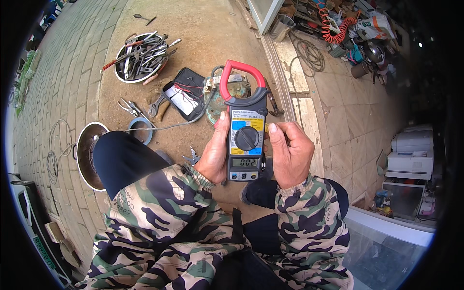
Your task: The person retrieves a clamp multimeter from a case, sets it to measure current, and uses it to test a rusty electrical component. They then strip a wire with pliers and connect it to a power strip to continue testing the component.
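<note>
A clamp meter with a red-and-grey jaw, a round black dial and a lit display faces me above the ground. My left hand is wrapped round its left side, thumb along the edge. At the right edge of the meter, my right hand is closed, thumb and bent forefinger against the casing near the dial. The jaw is closed and has nothing in it. Behind the meter, partly hidden, stands a worn greenish round metal machine with a grey cable. Beside it lies an open black case with red leads and a paper sheet.
A bowl of hand tools stands at the far left. Pliers, an adjustable wrench and a blue tape roll lie nearer. A metal basin sits by my left knee. Coiled red hose and a white printer are right.
</note>
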`<action>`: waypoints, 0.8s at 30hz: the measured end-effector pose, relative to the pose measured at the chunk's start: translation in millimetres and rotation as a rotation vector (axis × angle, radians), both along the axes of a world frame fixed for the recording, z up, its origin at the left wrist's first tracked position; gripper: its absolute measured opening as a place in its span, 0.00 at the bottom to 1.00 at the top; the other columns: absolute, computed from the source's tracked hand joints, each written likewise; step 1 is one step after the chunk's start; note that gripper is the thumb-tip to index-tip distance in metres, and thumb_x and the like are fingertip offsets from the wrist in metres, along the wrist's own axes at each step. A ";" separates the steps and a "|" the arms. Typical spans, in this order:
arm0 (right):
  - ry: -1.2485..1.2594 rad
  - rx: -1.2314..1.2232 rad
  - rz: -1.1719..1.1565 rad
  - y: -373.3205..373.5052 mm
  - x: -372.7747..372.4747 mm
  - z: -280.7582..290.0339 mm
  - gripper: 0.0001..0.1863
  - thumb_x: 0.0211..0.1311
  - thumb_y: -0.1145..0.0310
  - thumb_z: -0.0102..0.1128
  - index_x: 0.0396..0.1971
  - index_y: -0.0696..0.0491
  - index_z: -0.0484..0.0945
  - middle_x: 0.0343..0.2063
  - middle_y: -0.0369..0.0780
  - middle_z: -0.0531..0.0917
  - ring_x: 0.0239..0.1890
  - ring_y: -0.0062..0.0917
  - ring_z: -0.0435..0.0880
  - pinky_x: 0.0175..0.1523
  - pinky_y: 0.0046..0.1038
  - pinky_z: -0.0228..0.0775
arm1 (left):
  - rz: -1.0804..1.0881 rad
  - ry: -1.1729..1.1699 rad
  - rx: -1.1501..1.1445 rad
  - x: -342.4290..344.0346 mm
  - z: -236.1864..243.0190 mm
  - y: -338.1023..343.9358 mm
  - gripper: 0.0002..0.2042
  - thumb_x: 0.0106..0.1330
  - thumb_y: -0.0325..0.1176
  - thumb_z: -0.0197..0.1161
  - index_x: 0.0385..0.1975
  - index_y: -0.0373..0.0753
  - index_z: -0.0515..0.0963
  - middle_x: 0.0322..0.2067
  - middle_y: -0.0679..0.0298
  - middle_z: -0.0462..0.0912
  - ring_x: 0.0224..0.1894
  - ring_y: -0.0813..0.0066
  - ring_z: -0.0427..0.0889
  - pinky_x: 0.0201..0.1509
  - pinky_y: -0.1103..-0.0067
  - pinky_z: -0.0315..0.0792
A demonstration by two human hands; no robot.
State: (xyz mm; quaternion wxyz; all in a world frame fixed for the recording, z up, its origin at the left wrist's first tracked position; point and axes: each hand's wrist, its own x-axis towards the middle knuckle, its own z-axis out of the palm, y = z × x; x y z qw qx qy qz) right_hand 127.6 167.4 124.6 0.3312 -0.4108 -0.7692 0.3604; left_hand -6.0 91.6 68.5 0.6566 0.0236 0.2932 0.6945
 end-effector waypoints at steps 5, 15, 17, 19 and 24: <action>0.006 -0.010 0.100 -3.4 -1.9 2.5 0.09 0.60 0.73 0.74 0.37 0.60 0.85 0.31 0.41 0.82 0.28 0.29 0.84 0.35 0.32 0.75 | -0.011 -0.021 0.037 -1.6 -12.0 -0.4 0.33 0.80 0.63 0.39 0.68 0.41 0.68 0.56 0.56 0.82 0.54 0.66 0.86 0.57 0.68 0.84; -0.122 0.207 0.333 -1.4 -0.7 -1.6 0.14 0.50 0.79 0.77 0.40 0.59 0.87 0.33 0.42 0.83 0.35 0.31 0.86 0.40 0.29 0.78 | -0.042 0.014 0.012 -2.1 -15.0 -1.5 0.35 0.79 0.66 0.39 0.67 0.40 0.71 0.58 0.56 0.82 0.57 0.65 0.84 0.61 0.67 0.81; -0.111 0.203 0.340 -1.2 -0.4 -1.5 0.14 0.51 0.80 0.77 0.40 0.60 0.87 0.33 0.42 0.83 0.35 0.32 0.86 0.40 0.29 0.78 | -0.047 0.017 0.005 -1.8 -14.4 -1.5 0.35 0.79 0.66 0.39 0.67 0.40 0.71 0.58 0.56 0.82 0.57 0.65 0.84 0.62 0.67 0.80; -0.098 0.191 0.356 -0.8 -0.4 -1.4 0.14 0.51 0.80 0.76 0.40 0.60 0.87 0.33 0.42 0.83 0.35 0.32 0.86 0.40 0.29 0.78 | -0.052 0.014 -0.004 -2.3 -14.0 -1.8 0.36 0.79 0.66 0.39 0.67 0.40 0.70 0.59 0.56 0.81 0.57 0.64 0.84 0.62 0.67 0.80; -0.062 0.083 0.287 -4.1 1.7 -1.9 0.12 0.56 0.79 0.74 0.41 0.60 0.87 0.34 0.40 0.83 0.35 0.26 0.85 0.40 0.27 0.77 | -0.042 0.007 0.012 0.1 -18.0 1.9 0.35 0.79 0.66 0.38 0.68 0.40 0.70 0.59 0.55 0.81 0.58 0.63 0.84 0.62 0.66 0.80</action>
